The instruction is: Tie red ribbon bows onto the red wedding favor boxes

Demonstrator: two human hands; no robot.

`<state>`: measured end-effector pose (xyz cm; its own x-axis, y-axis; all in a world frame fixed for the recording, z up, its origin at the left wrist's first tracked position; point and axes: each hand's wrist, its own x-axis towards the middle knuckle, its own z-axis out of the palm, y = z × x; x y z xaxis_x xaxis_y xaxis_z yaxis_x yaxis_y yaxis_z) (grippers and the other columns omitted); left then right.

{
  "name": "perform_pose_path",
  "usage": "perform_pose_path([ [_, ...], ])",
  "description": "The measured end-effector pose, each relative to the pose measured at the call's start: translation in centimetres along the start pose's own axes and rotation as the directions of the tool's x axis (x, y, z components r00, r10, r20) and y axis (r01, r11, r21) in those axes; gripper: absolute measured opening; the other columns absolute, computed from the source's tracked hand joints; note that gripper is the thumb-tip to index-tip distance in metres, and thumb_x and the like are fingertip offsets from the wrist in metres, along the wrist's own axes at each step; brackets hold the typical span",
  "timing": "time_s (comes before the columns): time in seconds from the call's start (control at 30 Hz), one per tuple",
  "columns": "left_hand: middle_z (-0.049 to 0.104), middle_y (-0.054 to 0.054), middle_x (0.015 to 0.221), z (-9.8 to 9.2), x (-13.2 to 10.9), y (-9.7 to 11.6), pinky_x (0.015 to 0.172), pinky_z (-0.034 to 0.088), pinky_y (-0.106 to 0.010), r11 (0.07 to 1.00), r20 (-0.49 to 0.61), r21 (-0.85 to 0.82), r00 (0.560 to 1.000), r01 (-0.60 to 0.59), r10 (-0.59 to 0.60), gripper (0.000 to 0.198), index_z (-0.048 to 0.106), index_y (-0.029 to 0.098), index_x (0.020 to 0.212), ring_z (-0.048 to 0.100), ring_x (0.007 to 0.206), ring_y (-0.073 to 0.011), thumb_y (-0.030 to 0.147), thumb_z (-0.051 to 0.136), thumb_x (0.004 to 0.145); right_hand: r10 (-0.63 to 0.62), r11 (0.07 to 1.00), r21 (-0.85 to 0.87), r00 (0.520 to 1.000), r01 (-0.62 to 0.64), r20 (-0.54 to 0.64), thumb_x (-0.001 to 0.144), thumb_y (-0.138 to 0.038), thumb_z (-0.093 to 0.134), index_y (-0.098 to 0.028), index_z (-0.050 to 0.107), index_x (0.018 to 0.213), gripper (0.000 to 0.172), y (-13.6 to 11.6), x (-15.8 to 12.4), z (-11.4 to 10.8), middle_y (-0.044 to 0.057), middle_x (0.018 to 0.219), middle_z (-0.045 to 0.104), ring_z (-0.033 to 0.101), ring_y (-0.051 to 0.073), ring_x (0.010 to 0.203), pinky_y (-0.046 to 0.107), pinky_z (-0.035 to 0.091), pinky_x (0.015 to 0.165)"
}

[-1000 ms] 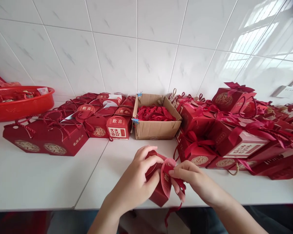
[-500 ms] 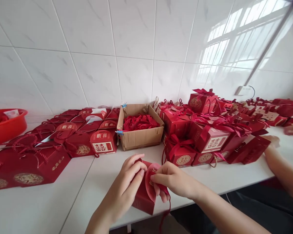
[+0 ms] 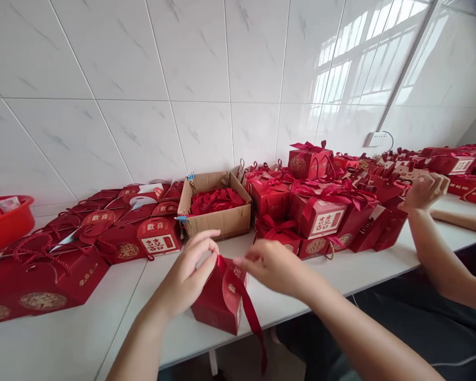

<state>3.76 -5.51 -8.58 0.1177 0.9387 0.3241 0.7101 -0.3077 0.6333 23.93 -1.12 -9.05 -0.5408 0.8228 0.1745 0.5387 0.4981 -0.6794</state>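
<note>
A red gift box [image 3: 218, 304] with rounded lid flaps stands at the front edge of the white table. A red satin ribbon [image 3: 250, 312] comes out at its top and hangs down its right side past the table edge. My left hand [image 3: 192, 270] is at the back left of the lid, thumb and finger pinched on the ribbon at the top. Close to the box's right side is my right hand [image 3: 272, 267], its fingers curled and blurred. Whether it touches the ribbon I cannot tell.
A cardboard carton [image 3: 218, 227] of red ribbons stands behind the box. Rows of red boxes with cord handles [image 3: 59, 286] fill the left, near a red basin [image 3: 8, 222]. Ribboned boxes [image 3: 325, 217] are stacked at right, beside a co-worker's raised hand [image 3: 426, 190].
My right hand has moved off the lid to the box's right side, and the ribbon now hangs long. My left hand has shifted onto the ribbon. The co-worker's hand has risen.
</note>
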Motion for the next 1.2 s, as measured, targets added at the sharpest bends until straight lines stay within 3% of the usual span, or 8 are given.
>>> perform_pose_path([
  [0.13, 0.052, -0.007, 0.133, -1.9, 1.4, 2.4, 0.108, 0.037, -0.039, 0.996, -0.032, -0.02, 0.996, -0.085, 0.085, 0.025, 0.05, 0.021, 0.074, 0.041, 0.134, -0.025, 0.034, 0.039, 0.092, -0.137, 0.882, 0.457, 0.99, 0.115, 0.015, 0.086, -0.046, 0.06, -0.015, 0.065, 0.104, 0.036, -0.9, 1.6, -1.2, 0.008, 0.098, 0.066, 0.06, 0.018, 0.091, 0.027, 0.045, 0.077],
  [0.23, 0.052, -0.005, 0.133, -2.9, 1.9, 4.0, 0.103, 0.041, -0.036, 0.99, -0.093, -0.043, 0.987, -0.133, 0.129, 0.024, 0.052, 0.021, 0.075, 0.038, 0.136, -0.0253, 0.033, 0.041, 0.092, -0.249, 0.683, 0.722, 0.965, 0.111, 0.088, 0.087, -0.04, 0.061, -0.013, 0.065, 0.092, 0.028, -1.8, 2.8, -1.6, 0.003, 0.088, 0.065, 0.058, 0.012, 0.082, 0.025, 0.046, 0.078],
  [0.37, 0.056, -0.005, 0.129, -3.5, 1.7, 4.8, 0.108, 0.036, -0.038, 0.981, -0.221, -0.041, 0.959, -0.191, 0.177, 0.023, 0.054, 0.02, 0.077, 0.043, 0.132, -0.0252, 0.031, 0.042, 0.092, -0.322, 0.539, 0.83, 0.945, 0.142, 0.048, 0.082, -0.034, 0.068, -0.014, 0.061, 0.078, 0.021, -2.9, 3.2, -1.9, -0.001, 0.078, 0.062, 0.055, 0.008, 0.074, 0.023, 0.046, 0.076],
  [0.6, 0.057, -0.005, 0.126, -3.7, 1.2, 4.9, 0.101, 0.045, -0.034, 0.97, -0.355, -0.126, 0.922, -0.21, 0.154, 0.018, 0.058, 0.02, 0.091, 0.049, 0.126, -0.0244, 0.035, 0.048, 0.092, -0.345, 0.596, 0.784, 0.937, 0.174, 0.055, 0.081, -0.035, 0.07, -0.014, 0.063, 0.077, 0.023, -4.6, 3.4, -3.4, 0.0, 0.076, 0.062, 0.056, 0.009, 0.072, 0.024, 0.047, 0.073],
  [0.73, 0.062, -0.004, 0.116, -3.3, -0.6, 3.3, 0.095, 0.048, -0.036, 0.994, -0.278, -0.098, 0.96, -0.052, 0.022, 0.028, 0.058, 0.024, 0.111, 0.059, 0.108, -0.0228, 0.042, 0.05, 0.091, -0.334, 0.586, 0.723, 0.922, 0.367, -0.197, 0.086, -0.027, 0.063, -0.017, 0.065, 0.08, 0.012, -5.6, 2.8, -6.2, -0.003, 0.079, 0.063, 0.06, 0.008, 0.077, 0.023, 0.048, 0.078],
  [0.93, 0.065, -0.005, 0.109, -0.9, -4.1, -0.7, 0.086, 0.053, -0.036, 0.975, -0.102, 0.174, 0.988, 0.136, -0.119, 0.026, 0.06, 0.026, 0.103, 0.061, 0.103, -0.0243, 0.045, 0.056, 0.087, -0.253, 0.604, 0.581, 0.822, 0.546, -0.51, 0.094, -0.022, 0.048, -0.021, 0.063, 0.075, 0.024, -7.2, 0.2, -11.0, -0.008, 0.076, 0.059, 0.064, 0.007, 0.082, 0.024, 0.046, 0.078],
  [1.07, 0.068, -0.004, 0.1, 0.0, -4.8, -1.2, 0.081, 0.056, -0.033, 0.977, -0.092, 0.086, 0.978, 0.197, -0.189, 0.023, 0.061, 0.024, 0.098, 0.066, 0.095, -0.0219, 0.043, 0.06, 0.084, -0.231, 0.557, 0.655, 0.853, 0.511, -0.468, 0.095, -0.024, 0.046, -0.022, 0.063, 0.078, 0.024, -6.7, 0.4, -10.4, -0.006, 0.073, 0.057, 0.061, 0.007, 0.071, 0.024, 0.045, 0.069],
  [1.2, 0.069, -0.004, 0.089, 0.4, -4.8, -1.4, 0.071, 0.055, -0.027, 0.953, -0.193, -0.156, 0.938, 0.261, -0.288, 0.025, 0.061, 0.021, 0.097, 0.067, 0.085, -0.0195, 0.042, 0.059, 0.085, -0.211, 0.571, 0.763, 0.952, 0.304, -0.222, 0.087, -0.03, 0.057, -0.017, 0.061, 0.074, 0.019, -5.5, 2.4, -6.0, -0.003, 0.064, 0.054, 0.05, 0.007, 0.058, 0.021, 0.041, 0.056],
])
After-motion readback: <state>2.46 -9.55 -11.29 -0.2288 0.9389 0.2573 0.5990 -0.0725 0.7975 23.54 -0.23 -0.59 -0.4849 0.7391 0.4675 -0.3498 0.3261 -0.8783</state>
